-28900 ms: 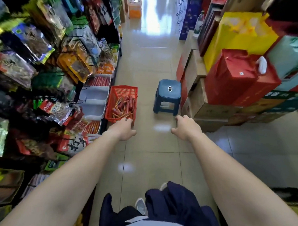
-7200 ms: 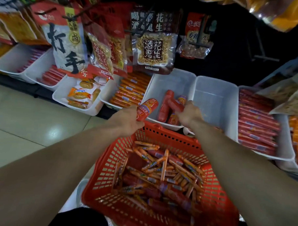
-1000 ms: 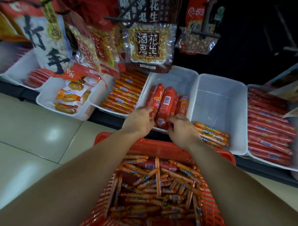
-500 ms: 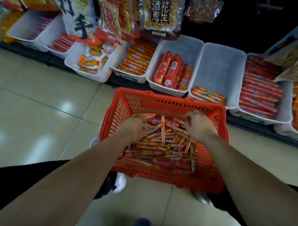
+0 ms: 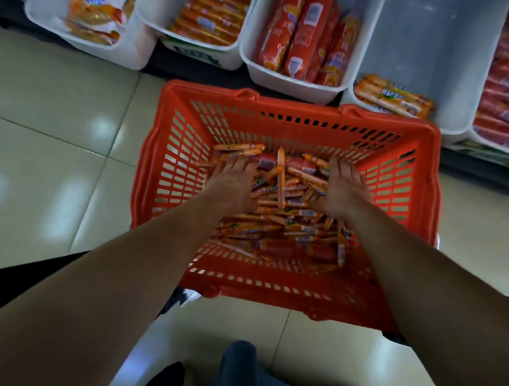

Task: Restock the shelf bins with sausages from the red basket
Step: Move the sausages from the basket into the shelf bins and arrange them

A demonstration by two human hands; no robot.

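I'm looking down into the red basket point(image 5: 172, 171), which sits just in front of the row of white shelf bins point(image 5: 293, 86). The thin orange sausages point(image 5: 281, 223) lie in it in a loose, criss-crossed heap. The mostly bare bin point(image 5: 423, 48) to the right holds only a short stack point(image 5: 393, 95) at its front edge, so I judge that is where this load goes. Each stick looks light and fairly stiff, in a glossy wrapper that should slide easily, so pinching single ones would be slow and a loose handful may fan out. I would squeeze a bundle across its middle from both sides, with the sticks lined up lengthwise. The left grip point(image 5: 236, 186) lies wide and flat on the heap with its fingers spread and holds nothing. The right grip point(image 5: 341, 190) is also wide, palm turned inward, with its fingertips pushed into the pile. One stick point(image 5: 280, 176) stands on end between them. A second ago both grips were up at the bin of thick red sausages. Half a second ago they were already in the basket and set closer together. Now they sit further apart, bracketing the heap.
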